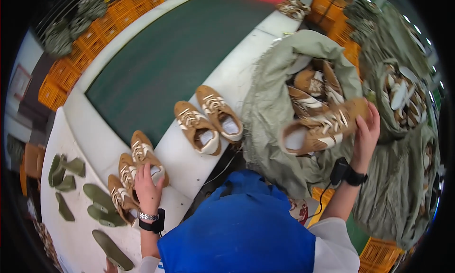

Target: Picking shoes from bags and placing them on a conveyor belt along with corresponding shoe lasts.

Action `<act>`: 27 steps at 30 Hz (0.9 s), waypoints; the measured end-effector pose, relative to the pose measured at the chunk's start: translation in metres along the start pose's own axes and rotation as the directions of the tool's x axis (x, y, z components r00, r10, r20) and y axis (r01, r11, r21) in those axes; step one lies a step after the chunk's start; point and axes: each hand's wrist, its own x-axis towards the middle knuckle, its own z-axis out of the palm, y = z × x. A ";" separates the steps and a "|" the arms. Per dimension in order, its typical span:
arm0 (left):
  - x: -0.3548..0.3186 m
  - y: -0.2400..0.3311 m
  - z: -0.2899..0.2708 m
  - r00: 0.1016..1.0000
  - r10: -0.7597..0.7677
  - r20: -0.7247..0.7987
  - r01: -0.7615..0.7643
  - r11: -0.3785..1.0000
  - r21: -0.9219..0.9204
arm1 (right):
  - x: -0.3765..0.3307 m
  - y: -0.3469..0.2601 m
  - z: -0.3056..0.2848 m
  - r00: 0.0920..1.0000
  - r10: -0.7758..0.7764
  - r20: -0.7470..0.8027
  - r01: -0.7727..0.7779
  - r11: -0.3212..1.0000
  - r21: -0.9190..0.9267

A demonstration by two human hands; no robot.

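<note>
Low in the frame I see my left hand (148, 187) pressing flat, fingers spread, on a tan sneaker (144, 155) among a cluster on the white table (189, 164); the grip is not closed around it. Green insoles (102, 202) lie at lower left. At centre right my right hand (367, 133) has its grip clamped on a tan sneaker (322, 128) over an open grey-green sack (275, 107) of shoes. Farther up, a pair of sneakers (208, 119) sits beside the dark green belt (175, 55).

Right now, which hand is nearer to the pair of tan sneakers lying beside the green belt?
Left. The left hand rests on other sneakers just below-left of that pair; the right hand holds a sneaker over the sack, farther off.
</note>
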 end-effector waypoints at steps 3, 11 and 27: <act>0.034 0.068 -0.018 0.982 0.026 0.185 0.113 0.707 -0.698 | 0.016 -0.003 0.056 0.963 0.109 0.247 -0.178 0.943 0.279; 0.041 0.106 0.023 0.641 0.710 0.291 0.766 -0.573 -0.290 | -0.010 0.068 0.197 0.636 0.261 0.726 -0.747 0.442 0.496; -0.030 0.017 -0.007 0.913 -0.258 0.315 0.160 -0.483 -0.861 | -0.176 0.032 0.306 0.085 0.176 0.981 -0.369 0.920 -0.133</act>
